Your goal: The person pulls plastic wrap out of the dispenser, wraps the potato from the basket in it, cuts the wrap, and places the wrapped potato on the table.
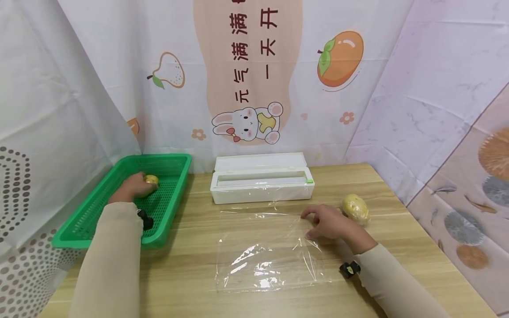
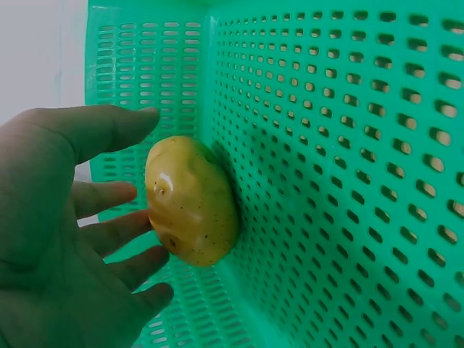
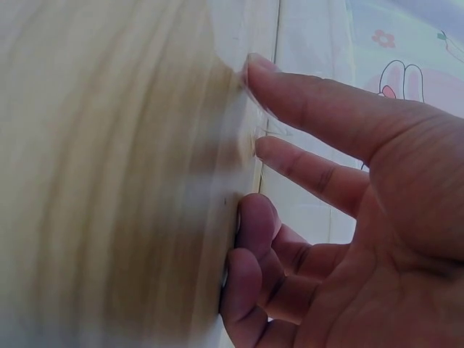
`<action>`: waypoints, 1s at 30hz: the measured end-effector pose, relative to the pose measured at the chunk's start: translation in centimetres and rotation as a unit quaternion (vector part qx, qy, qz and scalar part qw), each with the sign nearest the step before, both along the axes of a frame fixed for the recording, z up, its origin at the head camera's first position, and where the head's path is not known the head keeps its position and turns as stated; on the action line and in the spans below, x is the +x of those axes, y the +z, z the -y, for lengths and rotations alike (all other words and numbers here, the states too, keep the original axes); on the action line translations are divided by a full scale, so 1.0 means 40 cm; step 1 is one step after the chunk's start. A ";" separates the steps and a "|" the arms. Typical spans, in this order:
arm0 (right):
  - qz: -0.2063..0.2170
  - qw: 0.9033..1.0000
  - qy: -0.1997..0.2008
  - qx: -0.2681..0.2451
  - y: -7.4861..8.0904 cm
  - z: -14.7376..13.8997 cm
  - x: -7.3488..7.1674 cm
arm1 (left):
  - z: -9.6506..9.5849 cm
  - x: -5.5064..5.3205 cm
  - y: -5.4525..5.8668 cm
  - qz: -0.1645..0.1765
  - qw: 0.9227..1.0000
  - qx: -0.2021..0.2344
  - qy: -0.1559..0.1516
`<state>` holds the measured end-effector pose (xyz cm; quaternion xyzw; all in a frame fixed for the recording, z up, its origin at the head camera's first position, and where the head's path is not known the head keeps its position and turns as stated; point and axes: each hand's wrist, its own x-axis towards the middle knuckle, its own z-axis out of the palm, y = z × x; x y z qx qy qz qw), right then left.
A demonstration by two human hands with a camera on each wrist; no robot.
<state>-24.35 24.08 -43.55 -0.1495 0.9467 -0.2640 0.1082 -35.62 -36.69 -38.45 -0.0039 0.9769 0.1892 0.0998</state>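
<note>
The left hand (image 2: 65, 210), fingers spread, was beside the unwrapped potato (image 2: 192, 203) in the green basket (image 1: 177, 201), while the right hand (image 1: 330, 224), fingertips parted, touched the cling film (image 1: 274, 249), which a sideways drag might have wrinkled.

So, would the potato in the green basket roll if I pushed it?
The potato would probably roll wobbly, being rounded but longer than wide. Its smooth, shiny skin may feel slippery. The raised sides of the basket would likely stop it rolling away.
</note>
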 end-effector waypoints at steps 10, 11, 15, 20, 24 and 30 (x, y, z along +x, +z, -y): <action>0.003 1.000 -0.004 0.004 -0.004 0.000 0.000 | -0.015 0.011 0.012 -0.001 1.000 -0.004 -0.019; 0.003 1.000 -0.004 0.005 -0.004 0.000 0.000 | -0.016 0.012 0.012 0.000 1.000 -0.001 -0.019; 0.002 1.000 -0.003 0.005 -0.004 0.000 -0.001 | -0.018 0.015 0.015 0.001 1.000 0.000 -0.021; 0.004 1.000 -0.005 0.004 -0.005 0.000 -0.001 | -0.020 0.019 0.018 0.010 1.000 -0.006 -0.026; 0.006 1.000 -0.006 0.005 -0.004 0.000 -0.001 | -0.022 0.018 0.018 0.026 1.000 0.002 -0.016; 0.008 1.000 -0.008 0.003 -0.005 0.000 -0.001 | -0.025 0.020 0.015 0.060 0.998 0.014 0.006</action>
